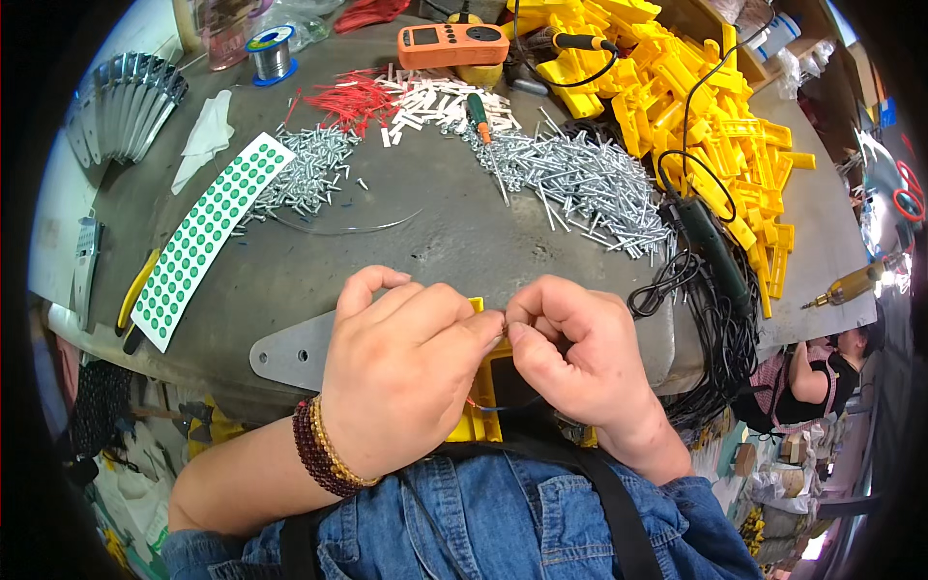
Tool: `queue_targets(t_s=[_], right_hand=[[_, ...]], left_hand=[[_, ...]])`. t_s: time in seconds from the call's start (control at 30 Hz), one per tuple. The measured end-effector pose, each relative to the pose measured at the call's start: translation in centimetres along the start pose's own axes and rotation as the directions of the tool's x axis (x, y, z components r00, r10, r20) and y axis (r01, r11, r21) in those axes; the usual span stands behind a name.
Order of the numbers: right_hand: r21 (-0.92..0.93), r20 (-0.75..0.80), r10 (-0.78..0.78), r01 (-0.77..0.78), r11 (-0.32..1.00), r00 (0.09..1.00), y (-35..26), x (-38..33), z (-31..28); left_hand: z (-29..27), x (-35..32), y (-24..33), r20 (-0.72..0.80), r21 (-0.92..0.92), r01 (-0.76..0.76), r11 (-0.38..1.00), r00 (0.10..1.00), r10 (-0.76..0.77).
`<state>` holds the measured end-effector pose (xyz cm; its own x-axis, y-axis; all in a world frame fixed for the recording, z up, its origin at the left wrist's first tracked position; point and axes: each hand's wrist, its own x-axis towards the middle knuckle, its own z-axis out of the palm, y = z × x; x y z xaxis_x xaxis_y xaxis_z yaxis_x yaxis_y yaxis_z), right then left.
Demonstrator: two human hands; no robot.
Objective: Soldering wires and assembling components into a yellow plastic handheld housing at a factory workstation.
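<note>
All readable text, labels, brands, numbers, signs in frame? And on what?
None legible.
Sticker sheet: repeated marks, too small to read.
Orange meter: any markings too small to read.
Spool: any label print too small and blurred.

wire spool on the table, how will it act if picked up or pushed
The wire spool is probably heavy for its size, being wound with what looks like metal. Standing on end, it would likely slide when nudged; tipped over, its round shape could let it roll.
</note>
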<state>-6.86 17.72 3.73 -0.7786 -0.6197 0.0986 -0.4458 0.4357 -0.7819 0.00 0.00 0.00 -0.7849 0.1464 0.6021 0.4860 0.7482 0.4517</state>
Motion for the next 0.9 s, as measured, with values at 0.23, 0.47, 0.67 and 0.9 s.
queue_targets(t_s=[0.23,0.47,0.67,0.9], right_hand=[[0.036,-0.079,-0.062,0.065,0.997,0.995,0.8,-0.3,0.7],[0.058,-0.084,-0.062,0.066,0.996,0.995,0.6,-0.6,0.8],[-0.171,-0.051,-0.256,0.245,0.954,0.965,0.4,-1.1,0.4],[-0.097,0.010,-0.305,0.304,0.948,0.952,-2.0,-0.4,-1.5]], left_hand=[[-0.6,0.1,0.8,-0.094,0.045,0.068,0.997,0.994,-0.063],[-0.4,-0.3,0.3,-0.144,0.094,-0.062,0.994,0.987,0.075],[-0.4,-0.4,0.9,-0.078,0.114,0.019,0.993,0.997,-0.010],[-0.9,-0.4,1.3,0.034,0.001,0.085,0.996,0.996,-0.085]])
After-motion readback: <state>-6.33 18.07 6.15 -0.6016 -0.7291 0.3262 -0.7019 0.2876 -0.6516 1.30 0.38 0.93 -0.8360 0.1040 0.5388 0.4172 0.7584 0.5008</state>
